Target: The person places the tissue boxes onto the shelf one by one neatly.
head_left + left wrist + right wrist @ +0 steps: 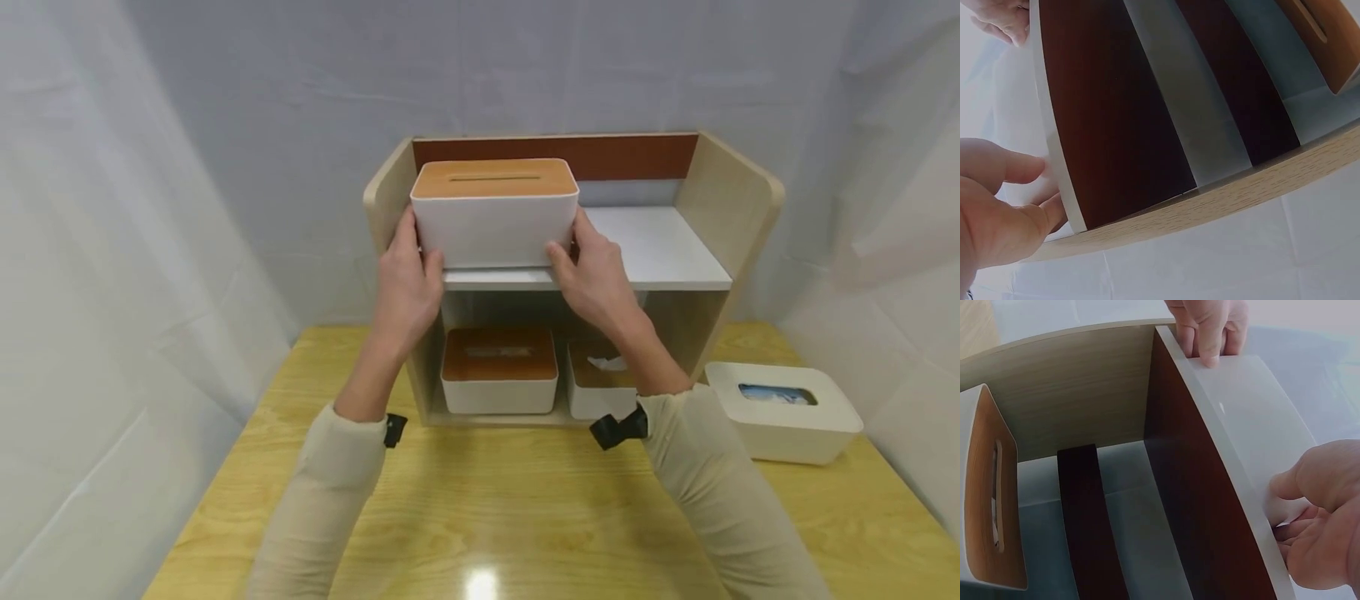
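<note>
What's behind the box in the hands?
Past the held box: a brown back strip above it, a light backdrop beyond. The box covers most of the left part of the upper board; can't tell if anything sits there.

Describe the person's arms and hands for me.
The left sleeve and right sleeve are plain beige, ending on the forearms. One black fitting shows at the left cuff, another at the right. The left hand and right hand wear no gloves.

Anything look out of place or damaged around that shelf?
Only the white-topped box seems out of place: it sits on the table outside the shelf unit, while two brown-topped boxes sit inside. No damage is visible.
</note>
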`<state>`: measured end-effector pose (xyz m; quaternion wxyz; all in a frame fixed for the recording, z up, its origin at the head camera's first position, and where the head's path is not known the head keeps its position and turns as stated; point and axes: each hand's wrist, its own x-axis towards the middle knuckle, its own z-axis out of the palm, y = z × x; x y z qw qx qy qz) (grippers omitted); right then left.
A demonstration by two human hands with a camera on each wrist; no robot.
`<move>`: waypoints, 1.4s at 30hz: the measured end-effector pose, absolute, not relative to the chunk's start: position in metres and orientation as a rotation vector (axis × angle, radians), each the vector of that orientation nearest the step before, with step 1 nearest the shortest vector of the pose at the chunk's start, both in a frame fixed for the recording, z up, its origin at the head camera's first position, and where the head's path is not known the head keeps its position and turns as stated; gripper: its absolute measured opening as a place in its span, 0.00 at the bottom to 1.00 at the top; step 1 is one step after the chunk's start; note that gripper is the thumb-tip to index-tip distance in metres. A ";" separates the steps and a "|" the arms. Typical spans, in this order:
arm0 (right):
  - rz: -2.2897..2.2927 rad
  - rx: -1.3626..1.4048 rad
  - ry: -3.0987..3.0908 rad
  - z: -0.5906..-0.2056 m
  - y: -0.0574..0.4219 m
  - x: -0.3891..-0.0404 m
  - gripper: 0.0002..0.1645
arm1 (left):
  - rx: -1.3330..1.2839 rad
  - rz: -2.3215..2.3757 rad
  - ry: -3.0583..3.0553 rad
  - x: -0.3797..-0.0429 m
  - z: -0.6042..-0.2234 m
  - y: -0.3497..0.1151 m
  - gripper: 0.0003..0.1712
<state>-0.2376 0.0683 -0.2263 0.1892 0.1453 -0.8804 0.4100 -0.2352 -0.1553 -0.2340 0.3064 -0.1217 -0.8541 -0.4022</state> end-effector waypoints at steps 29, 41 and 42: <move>1.144 0.440 -2.425 -0.229 0.053 -0.240 0.28 | -0.393 -1.010 -2.102 -0.244 -0.249 -0.166 0.30; 1.371 0.429 -2.306 -0.231 0.052 -0.237 0.36 | -0.434 -0.939 -2.029 -0.238 -0.257 -0.168 0.35; 1.389 0.428 -2.310 -0.231 0.052 -0.236 0.38 | -0.443 -0.945 -2.029 -0.236 -0.257 -0.168 0.35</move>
